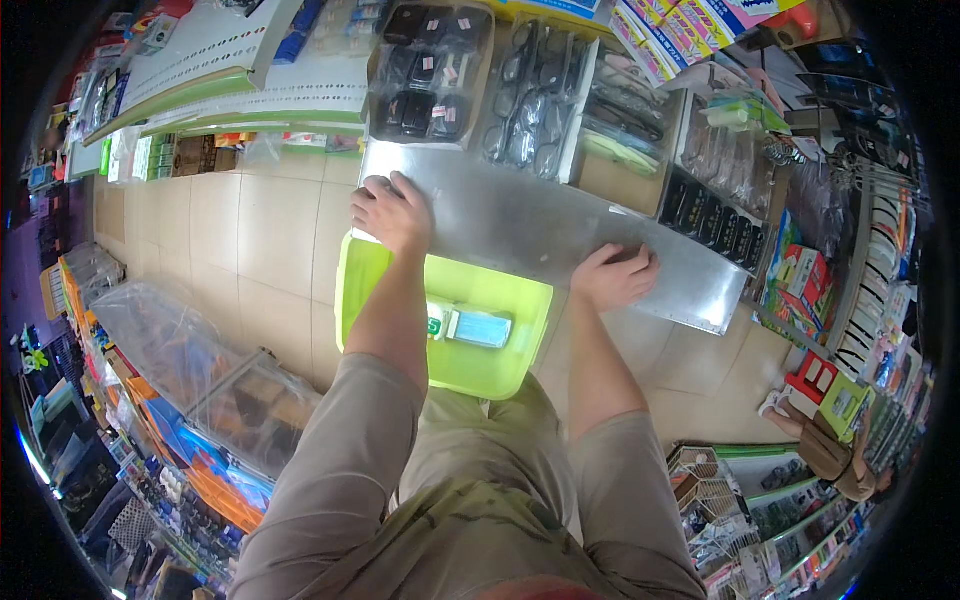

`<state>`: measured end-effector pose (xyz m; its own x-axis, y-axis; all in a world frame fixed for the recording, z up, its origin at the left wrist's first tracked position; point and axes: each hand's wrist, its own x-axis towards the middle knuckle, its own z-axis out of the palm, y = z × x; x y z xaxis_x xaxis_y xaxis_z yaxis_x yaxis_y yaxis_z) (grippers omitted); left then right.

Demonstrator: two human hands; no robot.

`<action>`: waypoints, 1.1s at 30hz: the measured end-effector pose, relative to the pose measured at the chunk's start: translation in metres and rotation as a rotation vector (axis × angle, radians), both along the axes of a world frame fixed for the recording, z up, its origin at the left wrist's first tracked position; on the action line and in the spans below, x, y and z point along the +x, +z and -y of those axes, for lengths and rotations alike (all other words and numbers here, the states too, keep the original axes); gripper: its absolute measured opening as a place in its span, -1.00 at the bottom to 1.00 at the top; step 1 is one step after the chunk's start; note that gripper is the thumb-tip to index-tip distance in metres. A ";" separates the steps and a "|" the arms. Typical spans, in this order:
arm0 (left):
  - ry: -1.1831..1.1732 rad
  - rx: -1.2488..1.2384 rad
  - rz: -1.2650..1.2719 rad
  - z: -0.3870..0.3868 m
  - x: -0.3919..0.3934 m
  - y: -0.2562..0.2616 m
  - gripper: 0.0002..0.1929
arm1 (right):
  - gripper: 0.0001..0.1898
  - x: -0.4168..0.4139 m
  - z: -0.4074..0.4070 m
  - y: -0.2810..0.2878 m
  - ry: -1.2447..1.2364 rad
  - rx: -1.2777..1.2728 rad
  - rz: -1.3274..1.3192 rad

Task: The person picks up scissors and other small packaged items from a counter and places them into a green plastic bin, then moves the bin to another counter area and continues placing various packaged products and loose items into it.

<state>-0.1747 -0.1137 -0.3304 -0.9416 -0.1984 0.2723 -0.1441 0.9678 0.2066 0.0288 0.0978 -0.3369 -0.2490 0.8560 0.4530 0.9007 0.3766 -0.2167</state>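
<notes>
A metal shelf panel (510, 217) lies across the view before me. My left hand (394, 212) rests on its left end with the fingers bent over the surface. Near the panel's front edge, right of the middle, is my right hand (615, 277), fingers curled against it; no object shows in either hand. Below the panel and under my left forearm sits a lime green plastic basket (480, 379). Inside it lie a clear pack of blue face masks (482, 328) and a white and green pack (437, 319), partly hidden by my forearm.
Behind the panel stand boxes of black cases (427, 75), wrapped eyeglasses (532, 97) and a partly filled cardboard tray (619, 180). White shelves (202, 67) are at upper left. Plastic-covered goods (247, 397) stand at lower left. Another person (825, 446) is at far right beside a green basket.
</notes>
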 end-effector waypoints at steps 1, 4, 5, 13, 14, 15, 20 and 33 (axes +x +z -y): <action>0.000 -0.005 -0.010 0.000 0.000 -0.002 -0.63 | -0.55 0.000 0.000 -0.001 -0.001 -0.004 -0.011; 0.000 0.004 -0.002 0.000 0.000 -0.002 -0.62 | -0.55 0.000 0.001 0.000 -0.006 -0.011 -0.016; 0.001 0.018 0.014 0.001 0.000 -0.001 -0.62 | -0.55 0.001 0.002 0.001 -0.010 -0.014 -0.012; -0.003 0.013 0.031 0.002 0.001 -0.003 -0.57 | -0.55 0.002 0.001 -0.001 -0.008 -0.021 0.009; -0.002 0.029 0.044 0.002 0.001 -0.002 -0.56 | -0.55 0.002 0.001 0.000 -0.009 -0.033 0.012; -0.002 0.027 0.047 0.002 0.001 -0.001 -0.56 | -0.55 0.002 0.001 0.001 -0.010 -0.034 0.014; -0.033 0.020 0.016 0.000 -0.001 0.000 -0.56 | -0.55 0.000 -0.004 0.002 0.007 -0.032 0.016; 0.005 0.019 0.061 -0.006 0.005 0.006 -0.53 | -0.44 -0.031 0.013 -0.019 -0.246 -0.212 -0.021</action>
